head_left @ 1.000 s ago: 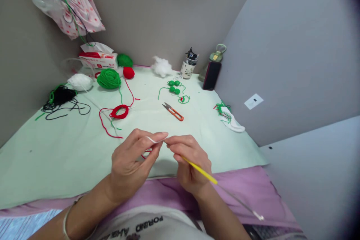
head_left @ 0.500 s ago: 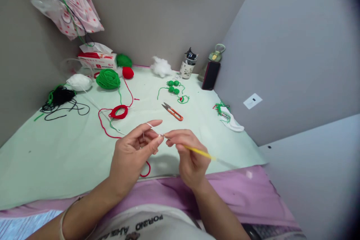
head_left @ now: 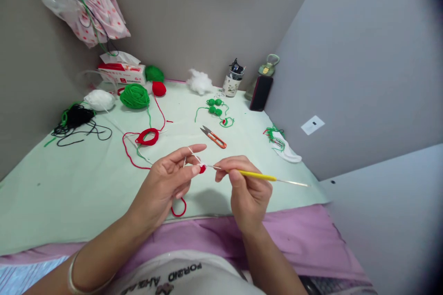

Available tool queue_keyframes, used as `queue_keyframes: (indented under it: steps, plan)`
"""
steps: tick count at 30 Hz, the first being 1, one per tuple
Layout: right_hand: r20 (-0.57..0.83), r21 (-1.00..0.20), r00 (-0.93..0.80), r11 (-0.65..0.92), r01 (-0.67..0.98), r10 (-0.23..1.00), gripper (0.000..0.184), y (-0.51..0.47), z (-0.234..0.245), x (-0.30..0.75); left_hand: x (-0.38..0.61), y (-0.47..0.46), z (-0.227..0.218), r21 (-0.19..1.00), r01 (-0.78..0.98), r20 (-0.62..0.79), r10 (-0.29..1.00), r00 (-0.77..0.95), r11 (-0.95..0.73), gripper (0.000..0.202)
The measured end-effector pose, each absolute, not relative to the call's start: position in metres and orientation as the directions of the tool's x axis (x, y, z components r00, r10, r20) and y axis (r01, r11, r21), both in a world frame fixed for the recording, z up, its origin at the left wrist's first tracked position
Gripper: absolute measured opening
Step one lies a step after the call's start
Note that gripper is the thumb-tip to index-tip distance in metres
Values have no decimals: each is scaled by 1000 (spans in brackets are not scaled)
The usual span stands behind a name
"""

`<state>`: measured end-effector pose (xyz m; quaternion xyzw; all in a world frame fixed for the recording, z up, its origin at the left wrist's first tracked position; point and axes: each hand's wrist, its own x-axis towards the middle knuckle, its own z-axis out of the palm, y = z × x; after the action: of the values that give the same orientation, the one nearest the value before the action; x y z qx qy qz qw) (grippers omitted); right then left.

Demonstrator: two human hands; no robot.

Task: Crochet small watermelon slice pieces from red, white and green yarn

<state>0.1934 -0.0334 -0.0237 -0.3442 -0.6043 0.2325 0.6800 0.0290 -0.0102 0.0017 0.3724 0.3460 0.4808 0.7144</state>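
Between the thumb and fingers of my left hand point(head_left: 169, 177) is pinched a small red and white crochet piece point(head_left: 202, 169). White yarn point(head_left: 194, 155) runs from it over my raised left index finger. My right hand point(head_left: 247, 189) grips a yellow-handled crochet hook point(head_left: 258, 174) like a pen. The hook's metal tip points left and meets the piece at its white edge; its other metal end sticks out to the right. A loop of red yarn point(head_left: 179, 214) hangs below my left hand. My left fingers hide part of the piece.
Orange thread snips point(head_left: 214, 138) lie beyond my hands, near small green crocheted balls point(head_left: 214, 110). At left are a red yarn ring point(head_left: 147, 137), a green yarn ball point(head_left: 134, 96), white yarn point(head_left: 99, 100) and black yarn point(head_left: 76, 120). A phone point(head_left: 261, 93) leans by a bottle point(head_left: 269, 67).
My right hand has moved right, drawing the hook back from my left fingers and levelling it. The red part of the crochet piece now shows at my left thumb tip.
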Motion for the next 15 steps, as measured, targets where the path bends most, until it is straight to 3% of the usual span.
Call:
queue_keyframes:
  steps: [4,8,11,13,15]
  plan:
    - [601,-790,200,613,5,774,18,-37,-19,191,27,-12,3,922,-347,-75,960,271,170,30]
    - [684,-729,176,656,197,708,19,-47,-16,191,27,-16,2,992,-118,69,988,139,-52,29]
    - [722,-682,133,669,296,678,22,-52,-13,192,26,-17,0,970,34,241,969,46,-243,26]
    - [699,-712,151,660,239,699,21,-51,-13,192,25,-17,0,973,31,226,971,82,-230,26]
    - [640,-768,171,630,112,750,19,-45,-14,189,24,-16,-1,994,-24,113,977,178,-111,26]
